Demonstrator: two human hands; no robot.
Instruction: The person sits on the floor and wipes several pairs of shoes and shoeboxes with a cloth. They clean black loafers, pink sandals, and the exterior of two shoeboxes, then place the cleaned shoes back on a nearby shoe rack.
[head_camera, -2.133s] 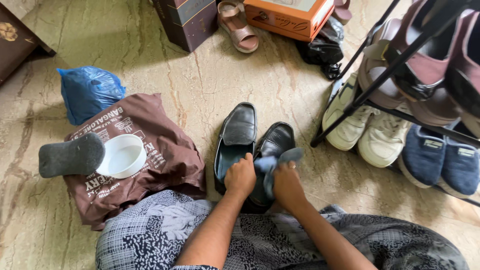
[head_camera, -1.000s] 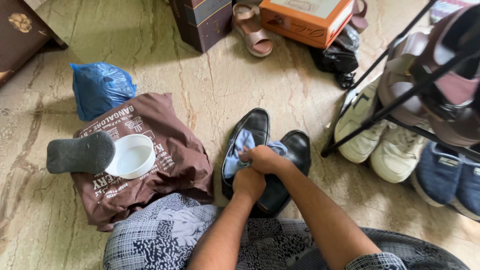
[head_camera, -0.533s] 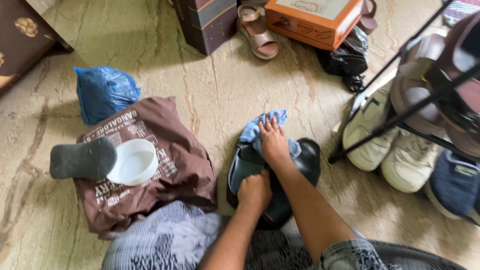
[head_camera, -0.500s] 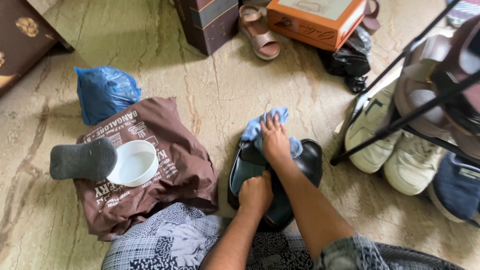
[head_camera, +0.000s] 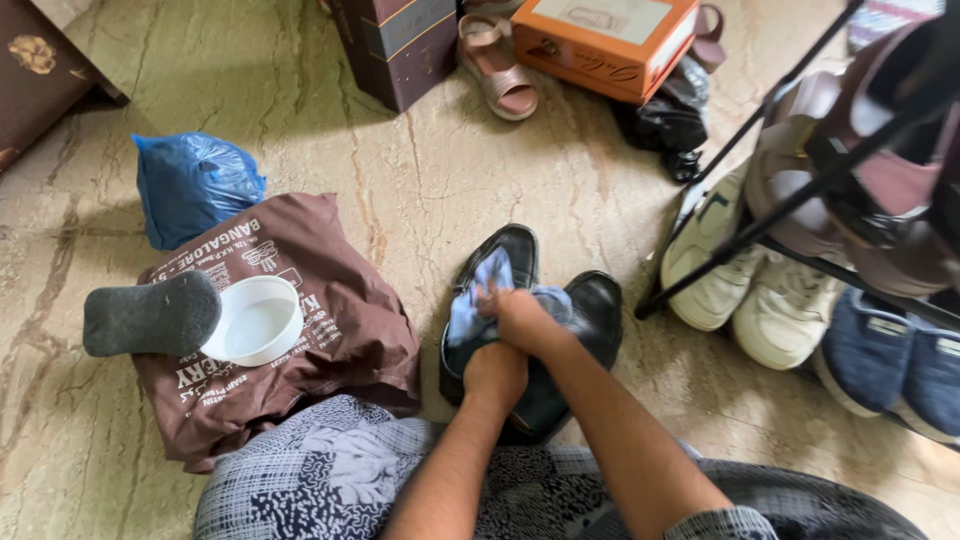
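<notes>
Hands (head_camera: 510, 345) hide shoe (head_camera: 580, 320) heels; rack (head_camera: 800, 200) cut off at rt edge

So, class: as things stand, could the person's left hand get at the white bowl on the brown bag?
Probably yes. The left hand rests on the black shoe, and the white bowl sits open on the brown bag to its left, with nothing between them.

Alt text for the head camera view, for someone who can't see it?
Right hand presses a blue cloth onto a pair of black leather shoes on a marble floor; left hand steadies the heels. White bowl sits left, shoe rack right.
</notes>
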